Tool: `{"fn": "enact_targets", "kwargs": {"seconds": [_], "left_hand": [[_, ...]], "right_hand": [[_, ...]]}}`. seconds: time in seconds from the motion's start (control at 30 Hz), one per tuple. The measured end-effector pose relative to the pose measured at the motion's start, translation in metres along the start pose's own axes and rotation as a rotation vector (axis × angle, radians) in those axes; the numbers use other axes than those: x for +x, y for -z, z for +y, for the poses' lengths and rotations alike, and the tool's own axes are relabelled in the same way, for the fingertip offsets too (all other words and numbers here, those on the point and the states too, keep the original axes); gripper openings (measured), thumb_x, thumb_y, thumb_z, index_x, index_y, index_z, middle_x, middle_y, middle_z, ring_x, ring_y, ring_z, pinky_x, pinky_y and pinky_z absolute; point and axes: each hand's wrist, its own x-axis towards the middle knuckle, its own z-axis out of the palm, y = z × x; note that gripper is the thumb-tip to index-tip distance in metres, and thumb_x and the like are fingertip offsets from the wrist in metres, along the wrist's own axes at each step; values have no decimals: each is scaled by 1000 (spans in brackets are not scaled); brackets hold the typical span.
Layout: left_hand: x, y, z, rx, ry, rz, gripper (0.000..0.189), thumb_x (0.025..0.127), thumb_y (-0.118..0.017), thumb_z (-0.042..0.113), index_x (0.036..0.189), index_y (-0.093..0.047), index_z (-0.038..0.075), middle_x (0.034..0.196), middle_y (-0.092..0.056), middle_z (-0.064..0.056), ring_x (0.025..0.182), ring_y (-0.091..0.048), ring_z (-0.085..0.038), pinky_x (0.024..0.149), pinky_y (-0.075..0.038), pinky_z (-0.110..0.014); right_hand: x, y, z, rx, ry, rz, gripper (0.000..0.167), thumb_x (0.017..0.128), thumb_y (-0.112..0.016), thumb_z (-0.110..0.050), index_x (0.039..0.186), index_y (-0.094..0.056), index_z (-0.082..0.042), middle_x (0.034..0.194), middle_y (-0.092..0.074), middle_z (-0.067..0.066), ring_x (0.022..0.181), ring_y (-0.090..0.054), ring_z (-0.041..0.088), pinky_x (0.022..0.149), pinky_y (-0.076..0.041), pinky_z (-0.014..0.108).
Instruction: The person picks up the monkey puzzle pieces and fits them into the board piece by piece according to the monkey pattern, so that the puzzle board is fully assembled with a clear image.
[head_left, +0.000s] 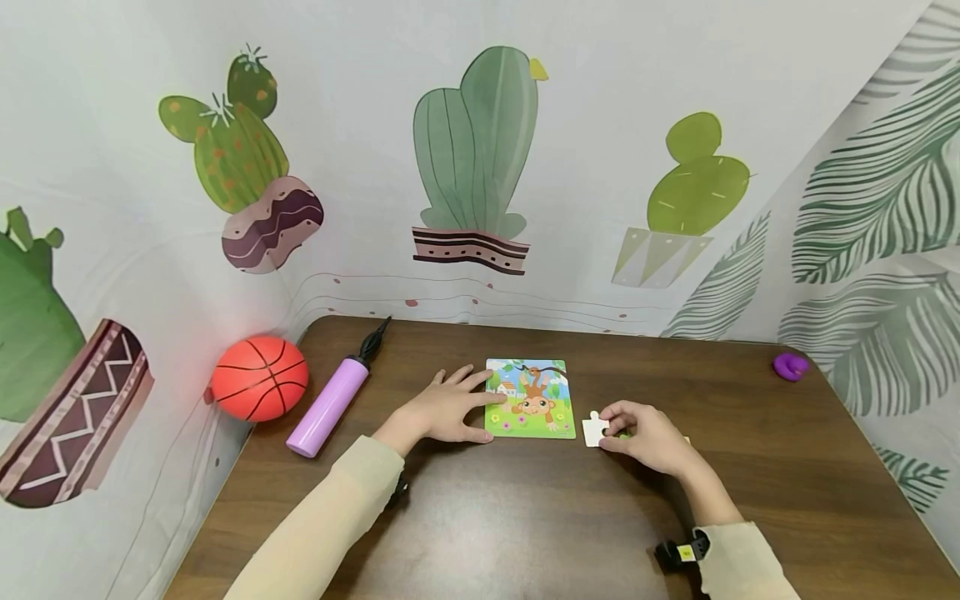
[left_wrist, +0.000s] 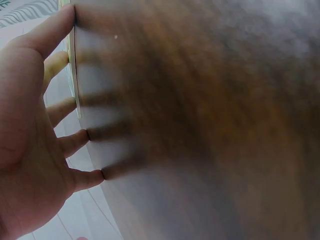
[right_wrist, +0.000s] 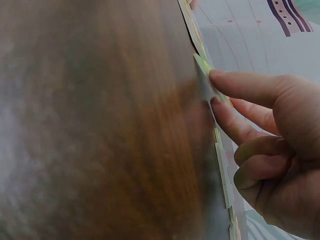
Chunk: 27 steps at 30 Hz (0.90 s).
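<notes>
A flat square puzzle board with a monkey picture lies on the table in the head view. My left hand has its fingers spread, touching the board's left side; the left wrist view shows the same hand with fingertips on the board's edge and the tabletop. To the right of the board my right hand pinches a white-looking puzzle piece between thumb and fingers. In the right wrist view this piece stands tilted in the pinch of the right hand.
More flat pieces lie on the table by the right hand, mostly hidden in the head view. A purple hand pump and an orange ball are at the left. A small purple object sits at the table's far right corner.
</notes>
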Motion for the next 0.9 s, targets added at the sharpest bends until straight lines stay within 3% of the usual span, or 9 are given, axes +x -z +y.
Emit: {"fn": "enact_targets", "kwargs": {"seconds": [0.2, 0.53, 0.9], "left_hand": [[0, 0, 0, -4, -2, 3, 73, 94, -63, 68, 159, -42, 43, 173, -17, 0, 158, -11, -37, 117, -16, -72], [1, -1, 0, 1, 2, 1, 73, 94, -62, 69, 159, -41, 43, 173, -16, 1, 158, -10, -36, 118, -15, -71], [1, -1, 0, -1, -6, 12, 72, 94, -64, 67, 158, -43, 43, 172, -19, 0, 158, -11, -36, 117, -14, -72]], "right_hand": [[0, -1, -2, 16, 2, 30, 9, 97, -74, -11, 106, -74, -10, 88, -71, -2, 78, -65, 17, 65, -50, 28], [8, -11, -13, 76, -32, 87, 9, 96, -76, -15, 104, -75, -11, 89, -75, -1, 78, -68, 15, 69, -49, 30], [25, -33, -36, 200, -70, 41, 16, 100, -71, -16, 110, -77, -5, 99, -77, 4, 91, -72, 19, 76, -54, 35]]}}
